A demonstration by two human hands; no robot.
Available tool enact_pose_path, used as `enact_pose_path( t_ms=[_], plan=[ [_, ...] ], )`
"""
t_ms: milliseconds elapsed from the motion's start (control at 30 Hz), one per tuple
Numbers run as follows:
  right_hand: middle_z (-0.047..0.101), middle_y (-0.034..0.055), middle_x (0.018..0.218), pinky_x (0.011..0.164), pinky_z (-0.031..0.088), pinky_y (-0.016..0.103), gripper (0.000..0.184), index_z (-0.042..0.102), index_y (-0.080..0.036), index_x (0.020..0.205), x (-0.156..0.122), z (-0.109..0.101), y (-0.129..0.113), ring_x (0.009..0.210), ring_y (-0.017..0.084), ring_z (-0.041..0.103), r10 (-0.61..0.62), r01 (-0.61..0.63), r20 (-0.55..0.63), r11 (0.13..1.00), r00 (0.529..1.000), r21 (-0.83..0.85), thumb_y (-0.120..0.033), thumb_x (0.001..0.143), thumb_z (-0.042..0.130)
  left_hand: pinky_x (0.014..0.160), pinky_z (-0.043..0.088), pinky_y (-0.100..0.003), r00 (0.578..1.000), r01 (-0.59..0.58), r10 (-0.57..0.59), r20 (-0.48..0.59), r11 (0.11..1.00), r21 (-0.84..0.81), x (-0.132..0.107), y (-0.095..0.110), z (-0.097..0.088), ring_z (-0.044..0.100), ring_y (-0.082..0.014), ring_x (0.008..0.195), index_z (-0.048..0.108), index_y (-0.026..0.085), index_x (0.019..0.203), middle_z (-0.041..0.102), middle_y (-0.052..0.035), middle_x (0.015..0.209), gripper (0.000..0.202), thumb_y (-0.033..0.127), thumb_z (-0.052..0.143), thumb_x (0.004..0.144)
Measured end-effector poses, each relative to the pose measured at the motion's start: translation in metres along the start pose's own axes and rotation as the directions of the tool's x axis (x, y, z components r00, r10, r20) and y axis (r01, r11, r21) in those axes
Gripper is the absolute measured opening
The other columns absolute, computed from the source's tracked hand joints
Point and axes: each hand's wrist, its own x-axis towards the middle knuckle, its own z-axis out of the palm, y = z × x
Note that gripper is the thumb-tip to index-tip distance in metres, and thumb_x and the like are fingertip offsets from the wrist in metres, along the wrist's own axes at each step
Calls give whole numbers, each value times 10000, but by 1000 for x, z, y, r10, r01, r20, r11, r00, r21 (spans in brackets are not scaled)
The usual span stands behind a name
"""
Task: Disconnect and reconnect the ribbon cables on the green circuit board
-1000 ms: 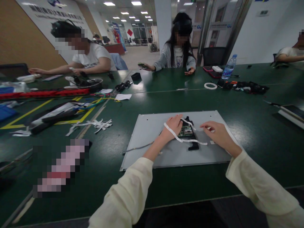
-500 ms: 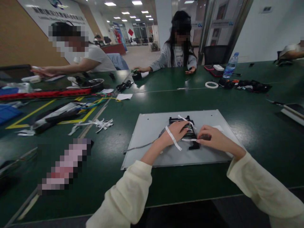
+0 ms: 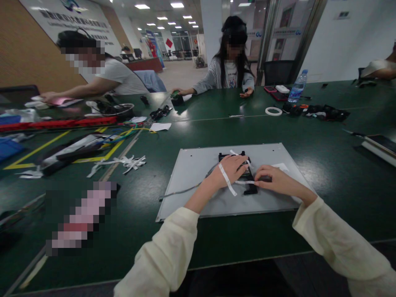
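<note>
White strip (image 3: 245, 182) drawn between two hands over a black frame (image 3: 251, 189)

From where I stand, the frame lies toward the middle of a pale grey panel (image 3: 182, 169), which rests flat on the dark green bench (image 3: 222, 241). The person's left hand (image 3: 230, 170) is spread palm-down over the frame and covers much of it. Its fingers are slightly parted and a little bent; whether they grip anything underneath, I cannot tell. A second white strip (image 3: 227, 180) lies slantwise across the back of that hand. One more short strip (image 3: 237, 153) shows at the frame's far edge.

The right hand (image 3: 272, 178) is beside the frame, thumb and fingers closed together on the end of the first strip, which runs across the frame toward the left hand. A dark patch shows within the curl of that hand, shadow or object I can't say. A small white piece (image 3: 281, 167) lies on the panel just beyond it.

A grey cable (image 3: 182, 191) trails from near the left wrist over the panel's left edge. Farther left on the bench sits a tangle of white strips (image 3: 133, 162); beyond the panel lie a white ring (image 3: 274, 111) and an upright bottle (image 3: 298, 87). Across the bench, a co-worker's hand (image 3: 185, 90) is by a small dark box (image 3: 177, 100).
</note>
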Motion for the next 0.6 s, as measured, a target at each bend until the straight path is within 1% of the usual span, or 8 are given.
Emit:
enact_pose_path(
  t_ms=[133, 267, 400, 533, 600],
  plan=[
    [614, 45, 959, 843, 419, 358, 197, 663, -216, 859, 0, -1, 0, 920, 191, 553, -3, 3, 1, 1000, 1000, 3, -385, 852, 563, 1063, 343, -388, 999, -21, 20, 40, 1000, 23, 1, 2, -1, 494, -208, 1235, 465, 136, 1307, 557, -122, 1311, 449, 381, 293, 972],
    [616, 47, 956, 830, 424, 350, 194, 670, -217, 877, -1, -2, -2, 912, 187, 556, -13, 13, 2, 1000, 1000, 12, -375, 855, 559, 1084, 317, -373, 997, 1, -2, 71, 1000, 13, -2, 3, -2, 468, -209, 1262, 431, 125, 1339, 513, -113, 1361, 470, 385, 296, 971],
    [618, 43, 950, 842, 417, 345, 208, 672, -221, 870, -2, -2, -3, 916, 182, 559, -26, 26, 3, 1000, 1000, -3, -404, 844, 577, 1091, 302, -359, 994, 42, -42, 101, 999, 5, -3, 5, -4, 446, -205, 1281, 406, 119, 1355, 489, -107, 1384, 486, 394, 299, 969],
    [613, 44, 951, 860, 410, 353, 226, 669, -213, 842, -1, -1, -4, 914, 182, 560, -1, 1, -7, 1000, 1000, -4, -427, 824, 600, 1092, 303, -355, 994, 77, -74, 80, 997, -32, -4, 7, -8, 458, -191, 1272, 370, 141, 1381, 483, -100, 1391, 482, 384, 272, 976],
    [613, 45, 948, 858, 411, 356, 231, 670, -209, 829, -1, -1, -4, 906, 181, 561, 11, -11, 3, 1000, 1000, 15, -430, 822, 600, 1072, 333, -345, 995, 94, -90, 53, 993, -70, -5, 5, -9, 467, -187, 1262, 362, 143, 1388, 489, -99, 1385, 482, 376, 249, 982]
  ],
)
